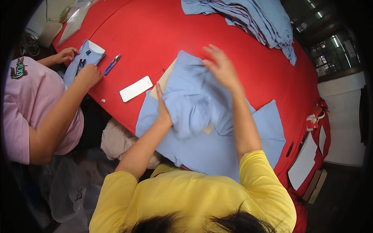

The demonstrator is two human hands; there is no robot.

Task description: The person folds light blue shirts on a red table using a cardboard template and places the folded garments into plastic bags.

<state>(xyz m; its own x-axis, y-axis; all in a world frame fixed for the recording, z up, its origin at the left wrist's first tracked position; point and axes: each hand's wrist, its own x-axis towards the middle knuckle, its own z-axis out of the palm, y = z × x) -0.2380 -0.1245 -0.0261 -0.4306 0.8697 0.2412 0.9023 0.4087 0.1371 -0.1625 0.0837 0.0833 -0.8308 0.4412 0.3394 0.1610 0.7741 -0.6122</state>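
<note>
A light blue shirt lies spread on the red table in front of me, its upper part bunched and folded over. A beige cardboard sheet pokes out from under the fold. My left hand grips the left edge of the bunched fabric, with its fingers tucked into the cloth. My right hand is over the top of the fold with its fingers spread, touching the cloth and slightly blurred.
A co-worker in a pink top has both hands on a folded blue shirt at the left. Blue snips and a white card lie between us. A pile of blue garments sits far right. Papers hang at the table's right edge.
</note>
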